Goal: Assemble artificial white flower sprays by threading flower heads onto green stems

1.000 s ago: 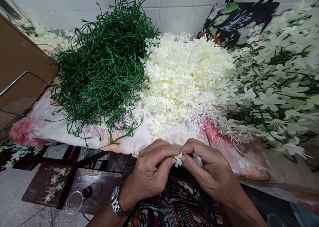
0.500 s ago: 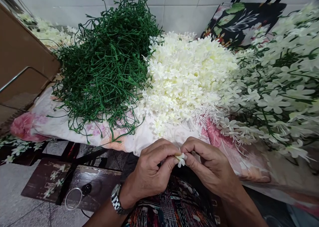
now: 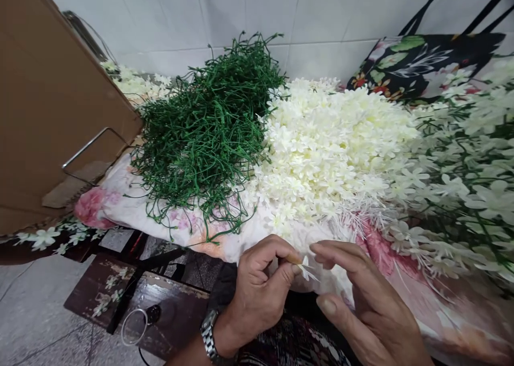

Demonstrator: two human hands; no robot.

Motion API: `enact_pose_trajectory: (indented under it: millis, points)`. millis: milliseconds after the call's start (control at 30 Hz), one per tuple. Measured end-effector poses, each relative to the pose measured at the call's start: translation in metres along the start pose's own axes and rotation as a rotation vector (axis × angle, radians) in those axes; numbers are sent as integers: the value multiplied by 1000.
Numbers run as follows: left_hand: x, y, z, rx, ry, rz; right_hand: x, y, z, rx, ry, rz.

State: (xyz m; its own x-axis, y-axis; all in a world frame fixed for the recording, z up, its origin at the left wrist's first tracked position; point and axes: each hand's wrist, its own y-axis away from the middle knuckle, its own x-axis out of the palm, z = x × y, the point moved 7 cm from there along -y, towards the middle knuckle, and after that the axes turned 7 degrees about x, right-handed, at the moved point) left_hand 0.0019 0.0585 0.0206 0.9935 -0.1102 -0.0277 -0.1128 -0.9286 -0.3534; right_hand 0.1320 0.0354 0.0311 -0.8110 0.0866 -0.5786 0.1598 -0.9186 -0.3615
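Note:
Between thumb and forefinger my left hand (image 3: 263, 286) pinches a small white artificial flower (image 3: 305, 269), with thin white threads sticking out to its right. My right hand (image 3: 361, 296) is open, thumb and fingers spread, just right of the flower and apart from it. Beyond both hands lies a heap of loose white artificial flowers (image 3: 333, 141). To its left is a tangled pile of green plastic stems (image 3: 209, 141). A bunch of thin white threads (image 3: 361, 213) rests at the heap's front edge.
Flowers on green stems (image 3: 477, 184) crowd the right side. A floral cloth (image 3: 140, 205) covers the work surface. A cardboard box (image 3: 60, 104) with a metal handle stands left. A dark floral bag (image 3: 421, 66) leans on the tiled wall. Below left is a brown wooden stool (image 3: 172, 312).
My right hand has let go of the flower, opened and moved off to the right. The flower stays in my left hand, its threads now showing. The view has shifted left.

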Motion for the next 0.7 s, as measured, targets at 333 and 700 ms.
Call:
enact_pose_trajectory:
  millis: [333, 700]
  points:
    - [-8, 6, -16, 115, -221, 15, 1, -3, 2, 9, -5, 31]
    - [-112, 34, -11, 202, -1279, -199, -13, 0, -22, -96, 330, -141]
